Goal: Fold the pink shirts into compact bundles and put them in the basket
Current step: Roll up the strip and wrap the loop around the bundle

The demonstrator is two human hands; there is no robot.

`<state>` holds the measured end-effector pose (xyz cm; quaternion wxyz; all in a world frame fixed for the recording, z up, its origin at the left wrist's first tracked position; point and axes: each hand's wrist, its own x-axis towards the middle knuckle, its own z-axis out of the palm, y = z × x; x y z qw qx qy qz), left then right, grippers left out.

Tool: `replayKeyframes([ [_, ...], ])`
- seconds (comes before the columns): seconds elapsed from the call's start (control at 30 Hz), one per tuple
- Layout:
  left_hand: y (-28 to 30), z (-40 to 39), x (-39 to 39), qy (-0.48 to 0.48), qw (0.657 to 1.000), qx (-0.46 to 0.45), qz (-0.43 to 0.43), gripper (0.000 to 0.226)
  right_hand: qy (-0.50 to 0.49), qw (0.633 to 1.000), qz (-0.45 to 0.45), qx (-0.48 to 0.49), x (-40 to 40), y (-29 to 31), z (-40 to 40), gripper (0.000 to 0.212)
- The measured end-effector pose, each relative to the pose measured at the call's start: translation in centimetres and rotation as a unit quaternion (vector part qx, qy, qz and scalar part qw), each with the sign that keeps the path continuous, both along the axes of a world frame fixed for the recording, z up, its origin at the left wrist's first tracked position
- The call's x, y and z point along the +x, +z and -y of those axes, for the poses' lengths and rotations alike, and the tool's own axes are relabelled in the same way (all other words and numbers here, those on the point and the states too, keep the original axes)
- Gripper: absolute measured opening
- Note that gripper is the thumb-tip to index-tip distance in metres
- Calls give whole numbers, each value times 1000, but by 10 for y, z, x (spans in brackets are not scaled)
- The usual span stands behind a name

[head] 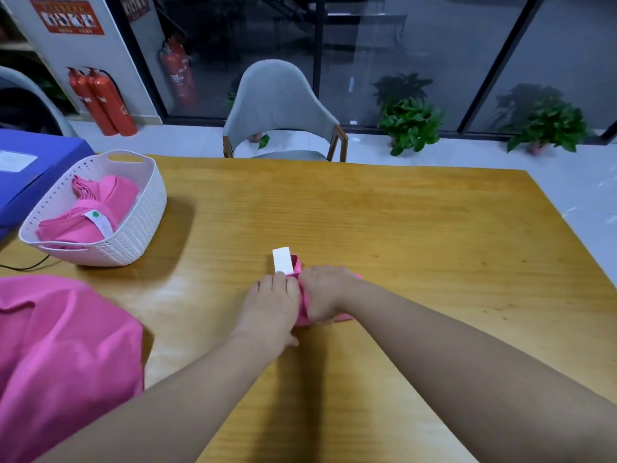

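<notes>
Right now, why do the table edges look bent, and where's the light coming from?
Head view: the wide-angle lens bows the table edges. Light falls from above and left, since the basket casts its shadow rightward. The glass wall behind mirrors the plants. Both hands, left and right, look slightly soft on the pink bundle.

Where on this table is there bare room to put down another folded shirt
Bare wood spans the table from the white basket to the right edge, beyond both hands. Another strip lies between the basket and the left hand. It is crowded at the near left, under the loose pink shirt, and around the bundle the right hand grips.
</notes>
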<state>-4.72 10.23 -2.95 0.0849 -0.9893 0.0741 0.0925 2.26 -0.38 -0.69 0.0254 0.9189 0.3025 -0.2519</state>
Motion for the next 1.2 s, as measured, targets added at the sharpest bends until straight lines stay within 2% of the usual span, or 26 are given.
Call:
replayKeyframes([
  [0.07,-2,-6,12,30,999,-30,4,69,-14,998,43,42,-3,-5,3,41],
  [0.1,-2,-8,19,35,998,-50,5,62,-16,988,120,96,-9,-11,7,42],
  [0.17,-1,-12,29,58,995,-83,-26,53,-72,929,292,217,-33,-27,13,37],
  [0.2,-2,-13,33,65,993,-91,-37,52,-154,890,330,276,-48,-36,17,34],
  [0.23,-2,-13,36,70,992,-95,-45,53,-250,851,322,331,-61,-44,22,30],
  [0.27,0,-13,35,73,991,-99,-44,54,-358,810,249,391,-72,-47,28,28],
  [0.3,1,-11,33,80,990,-107,-40,55,-466,759,117,439,-78,-47,30,31],
  [0.33,-1,-8,28,86,988,-119,-41,55,-536,701,-40,469,-83,-47,30,36],
  [0.37,-1,-5,22,89,986,-135,-40,53,-551,648,-161,500,-86,-47,31,43],
  [0.43,-2,-1,4,104,975,-188,-54,46,-526,586,-251,563,-87,-45,28,47],
  [0.5,-3,2,-16,141,935,-314,-83,36,-511,546,-282,602,-90,-42,24,40],
  [0.53,0,5,-28,164,898,-399,-91,31,-503,538,-295,609,-96,-37,23,45],
  [0.57,2,10,-40,179,854,-478,-99,25,-493,531,-310,616,-102,-36,24,58],
  [0.63,4,21,-68,199,805,-553,-77,27,-477,529,-327,622,-117,-32,27,86],
  [0.7,5,27,-88,182,789,-583,-66,40,-474,516,-346,624,-129,-30,36,93],
  [0.77,8,22,-99,130,779,-606,-90,59,-481,501,-348,629,-138,-25,44,95],
  [0.8,11,16,-99,112,773,-619,-86,60,-478,493,-347,639,-138,-22,48,99],
  [0.87,23,2,-98,120,757,-642,-12,47,-460,487,-356,652,-142,-3,56,99],
  [0.93,38,-14,-94,213,719,-660,54,15,-429,491,-374,660,-147,19,63,98],
  [0.97,47,-21,-94,242,711,-660,23,8,-415,488,-386,663,-150,30,67,99],
  [1.03,61,-24,-98,229,684,-680,-131,30,-380,486,-407,674,-156,47,75,95],
  [1.1,77,-15,-102,175,622,-721,-251,34,-353,506,-408,673,-160,62,80,100],
  [1.17,90,-8,-108,146,588,-760,-236,23,-342,518,-403,673,-161,71,83,107],
  [1.2,95,-5,-111,136,596,-765,-203,18,-333,523,-401,675,-164,76,86,110],
])
